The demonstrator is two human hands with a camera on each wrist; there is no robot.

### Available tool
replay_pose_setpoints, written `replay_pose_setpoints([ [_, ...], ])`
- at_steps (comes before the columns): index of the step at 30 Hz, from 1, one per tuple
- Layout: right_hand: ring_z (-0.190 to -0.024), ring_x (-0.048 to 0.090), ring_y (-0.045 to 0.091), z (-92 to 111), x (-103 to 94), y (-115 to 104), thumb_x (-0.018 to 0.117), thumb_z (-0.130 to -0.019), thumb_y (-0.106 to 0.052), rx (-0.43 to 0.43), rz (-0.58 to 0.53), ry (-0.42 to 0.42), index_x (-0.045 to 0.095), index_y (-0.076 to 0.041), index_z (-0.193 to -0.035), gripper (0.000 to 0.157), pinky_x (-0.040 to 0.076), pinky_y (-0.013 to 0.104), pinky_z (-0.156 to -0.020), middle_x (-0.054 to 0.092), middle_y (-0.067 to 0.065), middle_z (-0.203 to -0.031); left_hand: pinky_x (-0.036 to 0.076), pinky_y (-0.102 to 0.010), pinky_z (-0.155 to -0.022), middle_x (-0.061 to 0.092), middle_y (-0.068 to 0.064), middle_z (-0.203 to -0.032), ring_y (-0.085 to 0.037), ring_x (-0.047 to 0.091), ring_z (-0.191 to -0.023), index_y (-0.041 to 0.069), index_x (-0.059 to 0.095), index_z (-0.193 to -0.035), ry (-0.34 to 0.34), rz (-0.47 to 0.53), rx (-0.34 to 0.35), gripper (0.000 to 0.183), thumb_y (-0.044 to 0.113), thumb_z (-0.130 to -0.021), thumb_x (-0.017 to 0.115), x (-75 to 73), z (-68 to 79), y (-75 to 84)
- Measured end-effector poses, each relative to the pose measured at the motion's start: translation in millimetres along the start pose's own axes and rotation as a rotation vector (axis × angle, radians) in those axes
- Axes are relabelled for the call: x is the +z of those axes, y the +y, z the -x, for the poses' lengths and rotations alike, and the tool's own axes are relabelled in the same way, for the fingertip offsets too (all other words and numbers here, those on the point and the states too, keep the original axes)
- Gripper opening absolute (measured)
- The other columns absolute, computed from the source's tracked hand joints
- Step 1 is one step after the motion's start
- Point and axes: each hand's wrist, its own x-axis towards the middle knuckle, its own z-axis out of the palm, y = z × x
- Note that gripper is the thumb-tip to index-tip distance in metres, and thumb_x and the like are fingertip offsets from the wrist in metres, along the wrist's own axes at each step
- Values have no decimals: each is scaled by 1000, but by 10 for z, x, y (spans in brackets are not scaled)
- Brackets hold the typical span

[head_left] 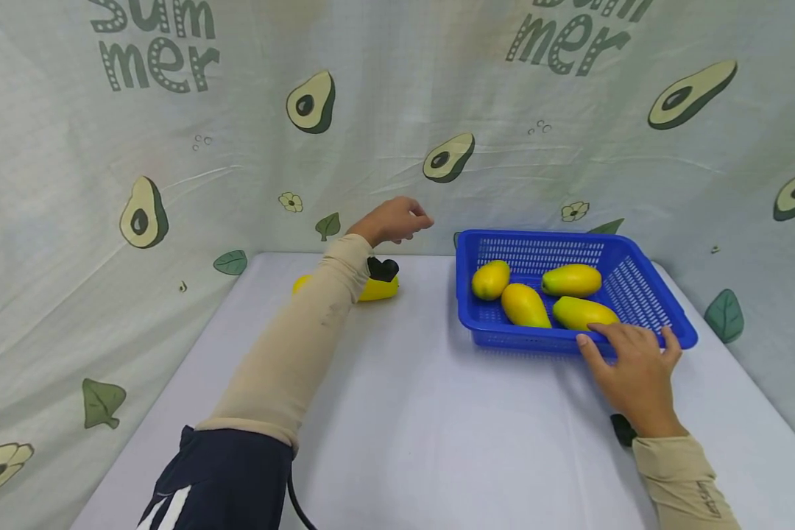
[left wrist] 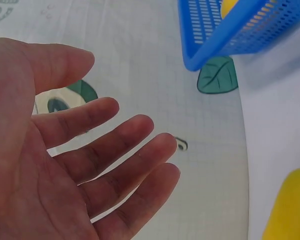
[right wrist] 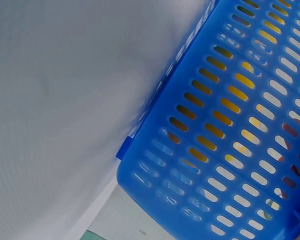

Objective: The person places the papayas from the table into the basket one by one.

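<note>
My left hand (head_left: 394, 219) is held out over the far side of the table, its fingers loosely spread and nothing in them; the palm shows in the left wrist view. Beneath that forearm lies yellow fruit (head_left: 379, 289), partly hidden by the sleeve and the black wrist camera. On the right, my right hand (head_left: 636, 379) grips the near rim of a blue plastic basket (head_left: 503, 335), thumb outside and fingers over the edge. Inside the basket are several plump, mango-like yellow fruits (head_left: 572, 280). The right wrist view shows the basket's slotted surface (right wrist: 190, 165), with yellow behind its slots.
A white cloth covers the table (head_left: 424, 427). Behind it and along the sides hangs a pale curtain (head_left: 371, 162) printed with avocados, leaves and lettering. A black cable (head_left: 296, 500) runs by the left sleeve.
</note>
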Motion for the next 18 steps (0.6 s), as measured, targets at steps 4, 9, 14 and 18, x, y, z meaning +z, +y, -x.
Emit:
replay_pose_setpoints([
  [4, -113, 49, 48, 0, 6, 1, 68, -93, -32, 1, 2, 1, 68, -2, -114, 36, 2, 67, -113, 65, 27, -111, 53, -40, -92, 63, -10, -124, -30, 62, -111, 6, 59, -130, 1, 1, 22, 42, 38, -103, 55, -56, 20, -101],
  [9, -112, 49, 48, -1, 6, 2, 68, -92, -32, -6, 0, 9, 69, -2, -114, 36, 2, 66, -113, 65, 27, -109, 53, -40, -92, 63, -8, -120, -28, 61, -107, 7, 60, -128, -4, -7, 32, 40, 39, -102, 56, -133, 74, -196],
  [14, -112, 50, 48, -4, 12, 8, 69, -92, -31, -10, -6, 17, 69, -2, -113, 36, 3, 66, -113, 66, 27, -108, 50, -40, -95, 61, -8, -124, -25, 59, -109, 8, 60, -130, 13, -89, 52, 40, 38, -103, 55, -181, 154, -306],
  [18, -112, 50, 47, -1, 10, 7, 69, -92, -31, -6, -7, 13, 69, -3, -114, 36, 3, 66, -113, 66, 26, -109, 48, -42, -98, 61, -8, -127, -26, 57, -112, 9, 60, -131, 48, -110, 39, 41, 37, -102, 56, -153, 281, -417],
])
